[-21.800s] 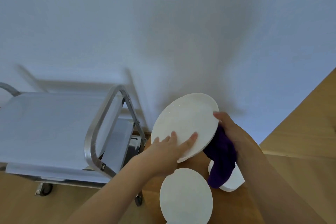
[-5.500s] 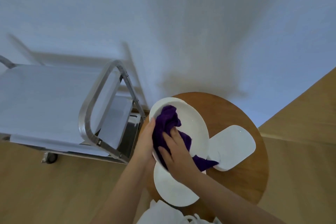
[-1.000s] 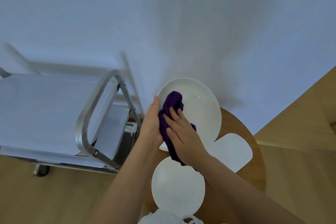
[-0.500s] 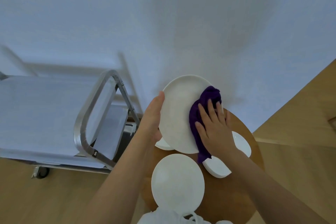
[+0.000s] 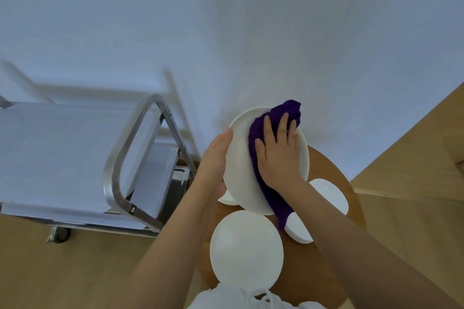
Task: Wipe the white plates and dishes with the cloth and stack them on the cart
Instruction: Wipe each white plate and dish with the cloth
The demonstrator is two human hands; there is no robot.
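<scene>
A round white plate [image 5: 241, 170], glossy and plain, is held tilted above the round wooden table [image 5: 334, 175], just to the right of the metal cart [image 5: 118, 158]. The left hand [image 5: 216, 160] grips the plate's left rim, thumb along the edge and fingers hidden behind it. The right hand [image 5: 277, 155] lies flat with its fingers spread, pressing a dark purple cloth [image 5: 266, 188] against the plate's face; the cloth bunches past the top rim and hangs below the bottom one. A second round plate [image 5: 247, 249] rests on the table nearer the person, and a rounded-square dish [image 5: 331, 195] lies to the right, partly under the forearm. No writing can be read on anything
</scene>
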